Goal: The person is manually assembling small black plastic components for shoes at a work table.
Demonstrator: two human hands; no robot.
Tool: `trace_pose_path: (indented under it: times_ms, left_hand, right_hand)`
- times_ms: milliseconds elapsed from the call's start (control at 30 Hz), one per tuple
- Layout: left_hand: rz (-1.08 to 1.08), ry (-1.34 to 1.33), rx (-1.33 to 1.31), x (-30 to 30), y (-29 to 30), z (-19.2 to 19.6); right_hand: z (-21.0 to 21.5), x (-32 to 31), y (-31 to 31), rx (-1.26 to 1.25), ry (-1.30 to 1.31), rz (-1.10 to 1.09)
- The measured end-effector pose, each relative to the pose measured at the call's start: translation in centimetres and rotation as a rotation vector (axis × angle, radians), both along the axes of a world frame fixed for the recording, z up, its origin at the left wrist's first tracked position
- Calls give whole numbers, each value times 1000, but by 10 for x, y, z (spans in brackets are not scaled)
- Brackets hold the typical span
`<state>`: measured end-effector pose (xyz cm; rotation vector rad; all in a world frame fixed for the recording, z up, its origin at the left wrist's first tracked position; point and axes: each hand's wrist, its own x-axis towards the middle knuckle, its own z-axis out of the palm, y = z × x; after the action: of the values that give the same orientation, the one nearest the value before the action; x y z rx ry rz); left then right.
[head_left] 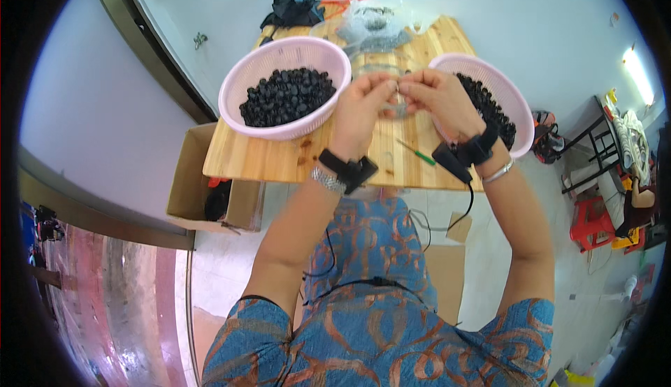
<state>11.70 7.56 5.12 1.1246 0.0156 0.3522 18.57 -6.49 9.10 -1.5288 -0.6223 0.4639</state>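
Ahead, far L of me: dk. bag (293, 8). To my L: open cardbd. box (243, 204), dk. item (218, 200) inside. To my R: lit tube lt. (637, 75); blk.-framed table (607, 130) w/ pale cloth (632, 139); red stool (590, 223) nr. it. Flat cardbd. sheet (445, 279) on flr. (482, 247) below me, partly hidden.

Blue patterned sleeves (525, 334); black wristbands (347, 172)

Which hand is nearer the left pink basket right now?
Left. The left hand is just beyond the right rim of the left pink basket; the right hand is farther right.
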Motion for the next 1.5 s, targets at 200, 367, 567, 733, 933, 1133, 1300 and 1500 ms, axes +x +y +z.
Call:
trace_pose_path:
  times_ms: [200, 367, 567, 733, 933, 1133, 1300, 1500]
  left_hand:
    - [60, -5, 369, 26, 15, 1]
    - [26, 17, 205, 8, 22, -11]
    - [-65, 116, -76, -59, 15, -30]
    - [-122, 243, -257, -121, -12, -58]
    - [-184, 321, -337, -142, -35, -98]
    - [-243, 352, -483, -133, -46, -95]
    - [-272, 335, -515, -128, -53, -95]
    - [-292, 369, -661, -129, -59, -104]
  right_hand:
    - [-15, 26, 9, 13, -69, -58]
    - [-11, 8, -7, -63, -318, -123]
    - [-41, -59, -40, -108, -364, -167]
    - [-82, -126, -52, -68, -200, -143]
    - [-123, -153, -49, -57, -264, -159]
    - [-133, -153, -55, 4, -242, -239]
    - [-121, -153, -59, -14, -291, -291]
    - [-126, -153, -64, -21, -271, -304]
